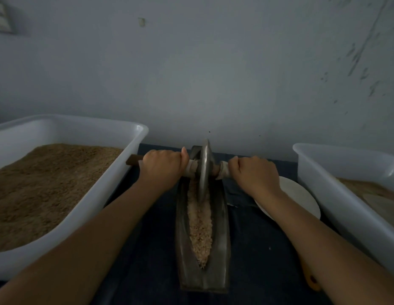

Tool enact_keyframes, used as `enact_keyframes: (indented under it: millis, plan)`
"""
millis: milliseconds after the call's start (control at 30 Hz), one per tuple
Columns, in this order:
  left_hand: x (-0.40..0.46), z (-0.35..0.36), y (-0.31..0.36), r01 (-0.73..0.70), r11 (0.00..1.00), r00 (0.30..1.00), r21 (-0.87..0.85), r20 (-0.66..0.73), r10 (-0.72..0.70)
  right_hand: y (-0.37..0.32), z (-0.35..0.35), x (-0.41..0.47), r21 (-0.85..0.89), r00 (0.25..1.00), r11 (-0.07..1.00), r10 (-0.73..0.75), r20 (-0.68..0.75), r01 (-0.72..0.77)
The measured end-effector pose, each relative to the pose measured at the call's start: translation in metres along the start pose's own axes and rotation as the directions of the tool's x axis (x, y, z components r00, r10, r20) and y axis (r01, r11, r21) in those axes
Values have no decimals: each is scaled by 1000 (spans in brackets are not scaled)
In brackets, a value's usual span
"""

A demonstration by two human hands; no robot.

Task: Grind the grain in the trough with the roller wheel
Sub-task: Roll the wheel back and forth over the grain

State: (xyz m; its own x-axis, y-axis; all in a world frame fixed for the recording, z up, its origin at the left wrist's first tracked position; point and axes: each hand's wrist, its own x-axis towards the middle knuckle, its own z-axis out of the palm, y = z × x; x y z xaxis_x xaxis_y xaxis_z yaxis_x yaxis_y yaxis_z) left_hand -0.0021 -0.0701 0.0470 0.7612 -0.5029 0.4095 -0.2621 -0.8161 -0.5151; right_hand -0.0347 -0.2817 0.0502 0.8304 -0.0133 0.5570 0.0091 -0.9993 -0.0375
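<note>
A long dark metal trough lies lengthwise on the dark cloth in front of me, with pale crushed grain along its groove. The metal roller wheel stands upright in the groove at the trough's far end. A wooden axle runs through the wheel. My left hand grips the axle left of the wheel. My right hand grips it on the right. Cloth wrapping shows on the axle beside the wheel on both sides.
A large white tub of brown grain stands at the left. A second white tub stands at the right. A white plate lies between the trough and the right tub. A grey wall rises just behind the trough.
</note>
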Motion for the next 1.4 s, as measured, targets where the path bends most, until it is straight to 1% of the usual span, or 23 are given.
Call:
enact_keyframes:
  millis: [100,167,233,300,367,433,467,533,600,700,767,833,900,1000,1100,1267,1333,1400]
  plan:
    - [-12,-6,3,-30,999,999,-41,-47,28,1,-5,-15,-32,999,999,-28,32,29]
    - [-26,-14,5,-76,993,995,-90,-70,69,2,-13,-30,-7,997,998,-61,46,61]
    - [-42,-25,6,-60,978,993,-198,-113,38,1,-23,-45,24,994,996,-93,63,91]
    - [-56,-38,7,-5,937,991,-350,-126,-41,-1,-35,-59,42,992,994,-101,77,98]
    - [-68,-47,8,15,897,987,-442,-138,-85,-2,-45,-70,12,990,994,-107,87,106]
    - [-77,-51,9,-12,896,983,-443,-170,-70,-1,-51,-76,-11,988,992,-123,91,124]
    - [-79,-53,8,-36,896,976,-443,-208,-63,-1,-54,-78,-9,987,992,-128,92,130]
    - [-80,-56,6,-78,904,972,-419,-234,-24,-2,-56,-80,10,988,992,-127,88,127]
    - [-78,-52,4,-120,935,976,-333,-214,49,-1,-54,-78,23,990,993,-120,71,118]
    - [-67,-43,6,-117,977,989,-179,-109,98,0,-43,-67,52,992,994,-100,71,96]
    - [-57,-33,8,-96,990,993,-102,-77,89,2,-33,-56,66,994,994,-86,63,82]
    - [-46,-21,7,-76,992,992,-98,-104,65,3,-23,-45,30,997,997,-77,24,76]
    - [-33,-13,6,-33,997,996,-73,-82,27,3,-14,-32,1,999,999,-54,-4,54]
    - [-16,-9,5,14,999,998,-47,-62,-17,4,-2,-16,3,1000,1000,-9,-11,9]
    - [-8,-7,4,35,996,998,-78,-46,-39,5,5,-7,-6,1000,1000,8,-11,-8]
    - [-18,-15,6,15,985,996,-172,-81,-30,6,0,-15,-10,1000,1000,-20,19,21]
    - [-28,-21,8,29,955,992,-294,-113,-64,7,-6,-27,-14,998,999,-45,39,45]
    - [-40,-29,9,62,913,980,-404,-149,-133,6,-15,-41,-7,996,998,-69,53,70]
